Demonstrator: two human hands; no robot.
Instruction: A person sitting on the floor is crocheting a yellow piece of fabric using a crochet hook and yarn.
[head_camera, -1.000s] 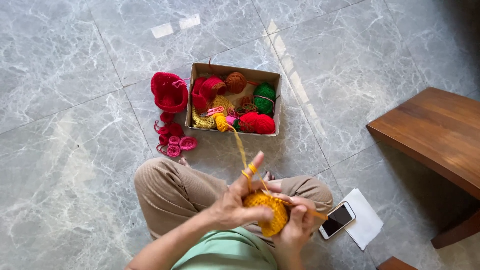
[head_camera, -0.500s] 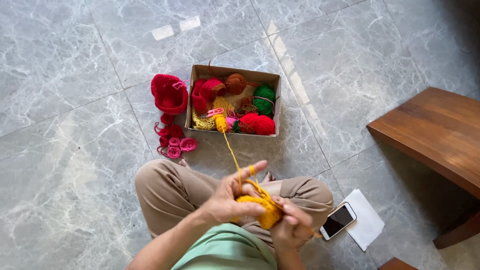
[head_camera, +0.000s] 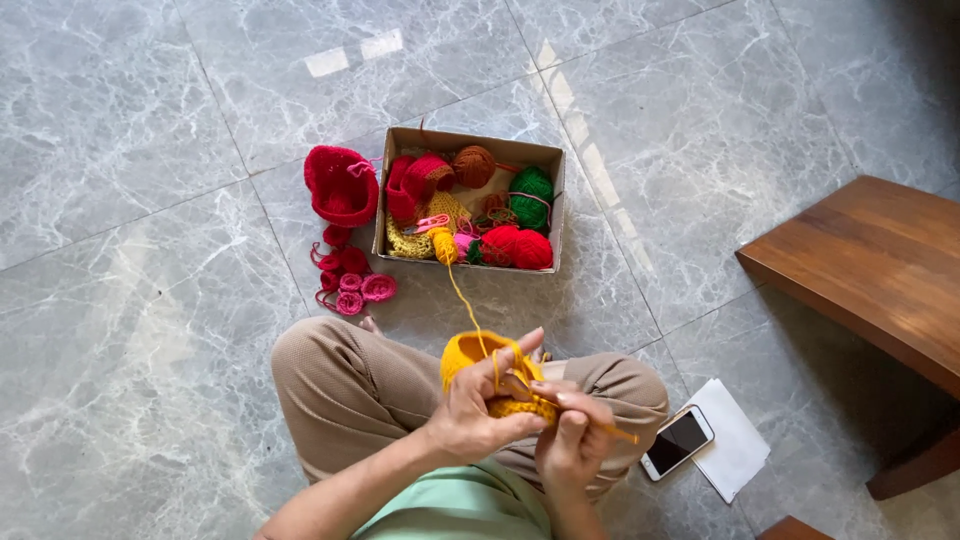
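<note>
Yellow crocheted yarn piece sits over the lap, clamped by the left hand; the right hand grips a hook. Taut yellow strand could snag in the cardboard box.

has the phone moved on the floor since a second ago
No. The phone lies on the same corner of the white paper, right of the knee, as before; only the hands and yellow yarn shifted.
</note>
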